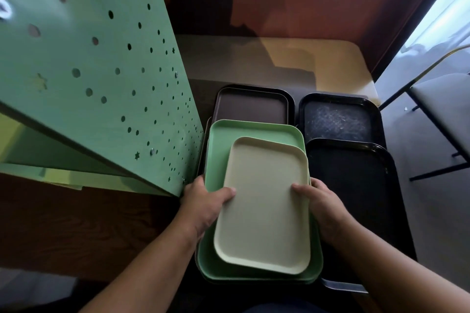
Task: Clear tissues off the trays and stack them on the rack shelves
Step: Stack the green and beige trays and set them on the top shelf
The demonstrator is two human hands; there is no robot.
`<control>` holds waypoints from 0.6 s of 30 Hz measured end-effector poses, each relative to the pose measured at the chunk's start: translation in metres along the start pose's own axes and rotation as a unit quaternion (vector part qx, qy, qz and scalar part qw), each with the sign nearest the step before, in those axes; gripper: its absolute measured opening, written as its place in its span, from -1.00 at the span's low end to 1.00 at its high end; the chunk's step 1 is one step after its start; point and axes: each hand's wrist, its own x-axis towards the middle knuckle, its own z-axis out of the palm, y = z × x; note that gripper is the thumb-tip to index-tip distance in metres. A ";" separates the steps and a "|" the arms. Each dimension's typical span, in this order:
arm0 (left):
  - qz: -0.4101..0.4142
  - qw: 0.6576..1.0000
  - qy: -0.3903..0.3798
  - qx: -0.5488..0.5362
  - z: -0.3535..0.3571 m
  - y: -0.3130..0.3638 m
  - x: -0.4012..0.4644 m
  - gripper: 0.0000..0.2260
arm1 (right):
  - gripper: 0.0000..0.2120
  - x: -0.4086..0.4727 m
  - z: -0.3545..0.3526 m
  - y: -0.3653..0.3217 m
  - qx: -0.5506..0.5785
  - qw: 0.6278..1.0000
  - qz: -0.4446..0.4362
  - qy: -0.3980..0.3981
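A small beige tray (264, 203) lies on top of a larger green tray (221, 150) at the centre of the view. My left hand (206, 201) grips the beige tray's left edge, thumb on top. On the opposite edge my right hand (323, 208) grips it the same way. A brown tray (250, 104) sits behind the green one. To the right lie two black trays (338, 119), (356, 185). The green rack (89, 58) with its perforated side panel stands at the left. No tissues show on the trays.
The trays rest on a dark mat over a tan table (343, 66) against a red-brown wall. A metal-framed chair (442, 99) stands at the right. Below the rack is a dark wooden surface (89, 226). Another tray's edge (343, 287) pokes out at the bottom right.
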 end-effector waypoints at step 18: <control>-0.040 0.999 -0.022 0.003 0.025 0.119 0.050 -0.20 | -0.61 0.061 0.022 -0.076 -0.009 0.999 -0.009 0.029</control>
